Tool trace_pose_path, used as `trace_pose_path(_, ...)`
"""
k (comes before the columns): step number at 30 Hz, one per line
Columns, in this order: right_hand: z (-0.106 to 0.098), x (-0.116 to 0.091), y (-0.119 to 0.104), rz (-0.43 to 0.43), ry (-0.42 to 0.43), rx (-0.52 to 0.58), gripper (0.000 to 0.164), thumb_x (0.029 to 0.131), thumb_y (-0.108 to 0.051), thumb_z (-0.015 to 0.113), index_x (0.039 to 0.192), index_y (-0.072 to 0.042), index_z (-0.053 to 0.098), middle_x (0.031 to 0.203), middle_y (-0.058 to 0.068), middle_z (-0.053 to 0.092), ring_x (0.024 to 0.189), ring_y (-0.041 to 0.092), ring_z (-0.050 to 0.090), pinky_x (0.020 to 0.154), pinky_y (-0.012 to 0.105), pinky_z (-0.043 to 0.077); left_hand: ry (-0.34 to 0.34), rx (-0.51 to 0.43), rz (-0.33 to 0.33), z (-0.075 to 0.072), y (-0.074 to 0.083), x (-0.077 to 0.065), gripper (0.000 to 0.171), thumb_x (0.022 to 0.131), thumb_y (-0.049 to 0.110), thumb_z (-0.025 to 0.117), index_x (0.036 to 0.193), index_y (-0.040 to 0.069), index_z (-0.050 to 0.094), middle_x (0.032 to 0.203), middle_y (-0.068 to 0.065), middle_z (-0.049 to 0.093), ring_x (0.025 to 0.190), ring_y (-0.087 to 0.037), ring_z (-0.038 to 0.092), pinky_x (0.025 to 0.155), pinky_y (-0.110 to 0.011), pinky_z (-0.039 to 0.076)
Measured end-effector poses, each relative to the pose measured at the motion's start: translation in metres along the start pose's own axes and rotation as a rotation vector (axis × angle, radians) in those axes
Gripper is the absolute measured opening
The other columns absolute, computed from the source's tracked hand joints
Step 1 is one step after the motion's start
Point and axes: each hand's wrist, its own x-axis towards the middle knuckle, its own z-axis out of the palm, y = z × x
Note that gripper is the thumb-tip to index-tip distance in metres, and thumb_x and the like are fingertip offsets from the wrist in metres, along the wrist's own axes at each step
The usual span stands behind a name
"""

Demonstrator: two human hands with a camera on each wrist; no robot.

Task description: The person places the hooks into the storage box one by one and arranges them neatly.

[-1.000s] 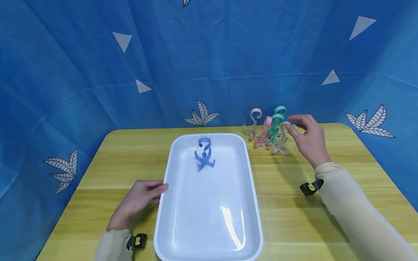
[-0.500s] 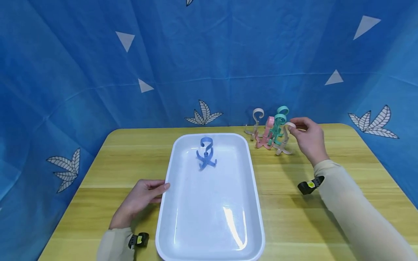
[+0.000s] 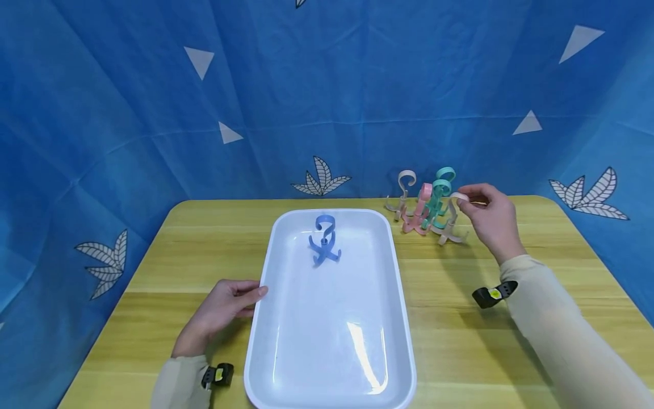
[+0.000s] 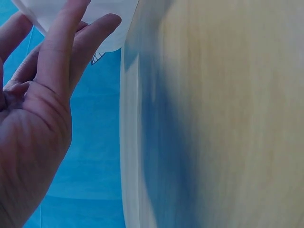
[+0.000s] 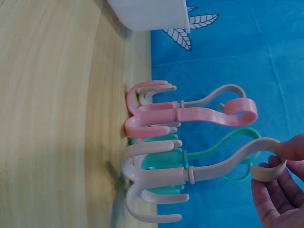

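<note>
In the head view, my right hand [image 3: 490, 218] pinches the curled top of a beige rotating hook hanger [image 3: 449, 226], which stands upright with its several prongs down, close over the table. The right wrist view shows thumb and fingers at the curl of this beige hanger [image 5: 161, 178]. Beside it stand a pink hanger [image 3: 420, 210], green hangers [image 3: 436, 199] and another beige hanger [image 3: 405, 190]. My left hand [image 3: 222, 309] holds the left rim of a white tray [image 3: 327, 318], thumb over the edge. A blue hanger [image 3: 324, 247] stands upright at the tray's far end.
The wooden table [image 3: 219, 238] reaches back to a blue curtain [image 3: 265, 113] printed with white triangles and leaves. The hanger cluster stands near the back edge, right of the tray. A black band [image 3: 495, 292] circles the right wrist.
My right thumb and fingers have closed on the curl of the front beige hanger, which has shifted slightly right from the green ones. My left hand stays at the tray; the head view shifts slightly.
</note>
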Motion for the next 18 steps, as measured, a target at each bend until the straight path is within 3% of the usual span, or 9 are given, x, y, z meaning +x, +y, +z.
trace_pose_path(11, -0.014, -0.013, -0.018, -0.062, 0.044, -0.032, 0.033, 0.099, -0.027, 0.061, 0.122, -0.004, 0.064, 0.113, 0.004, 0.057, 0.102, 0.012, 0.056, 0.078, 0.010, 0.048, -0.014, 0.009, 0.001, 0.000, 0.002, 0.001, 0.054, 0.096, 0.029, 0.068, 0.129, -0.013, 0.057, 0.122, -0.025, 0.063, 0.102, -0.029, 0.067, 0.081, -0.039, 0.058)
trace_pose_path(18, -0.022, -0.022, -0.029, -0.178, 0.051, -0.043, 0.028, 0.098, -0.023, 0.063, 0.119, -0.005, 0.067, 0.109, 0.004, 0.057, 0.100, 0.007, 0.053, 0.087, 0.017, 0.045, -0.026, -0.008, -0.006, 0.000, 0.002, 0.001, 0.054, 0.097, 0.027, 0.066, 0.130, -0.014, 0.055, 0.123, -0.026, 0.061, 0.103, -0.029, 0.066, 0.082, -0.040, 0.058)
